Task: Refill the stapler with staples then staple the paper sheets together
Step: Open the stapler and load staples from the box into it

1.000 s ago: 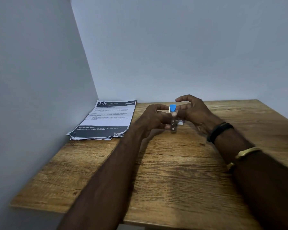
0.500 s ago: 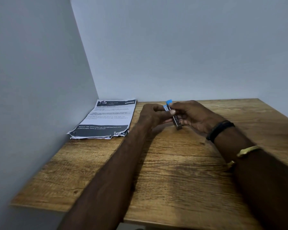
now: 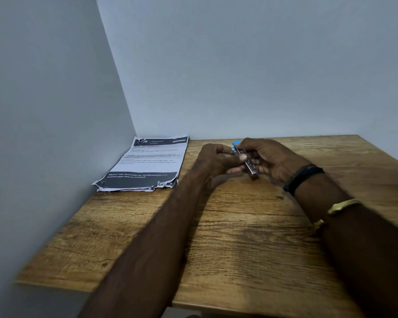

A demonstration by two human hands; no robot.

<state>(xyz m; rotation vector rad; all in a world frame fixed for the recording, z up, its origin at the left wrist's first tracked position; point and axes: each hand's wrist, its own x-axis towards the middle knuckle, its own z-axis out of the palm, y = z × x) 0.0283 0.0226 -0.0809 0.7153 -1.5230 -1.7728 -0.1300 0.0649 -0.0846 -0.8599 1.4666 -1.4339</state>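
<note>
- Gripping a small metal stapler (image 3: 247, 162) with blue end, left hand (image 3: 216, 160) and right hand (image 3: 271, 160) both clasp it above the table's (image 3: 251, 249) far edge.
- Staples could spill or jam — loading is hidden.
- Paper sheets (image 3: 145, 164) wait at the far-left corner, untouched — their ragged near edges risk misalignment.

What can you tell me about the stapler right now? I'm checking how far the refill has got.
The stapler is small and slim, with a shiny metal body and a bright blue part at its far end. It is held tilted above the wooden table, blue end away from the person. The right hand holds it from behind; the left hand pinches its near side. Whether staples are loaded cannot be seen. It is well apart from the paper sheets.
</note>
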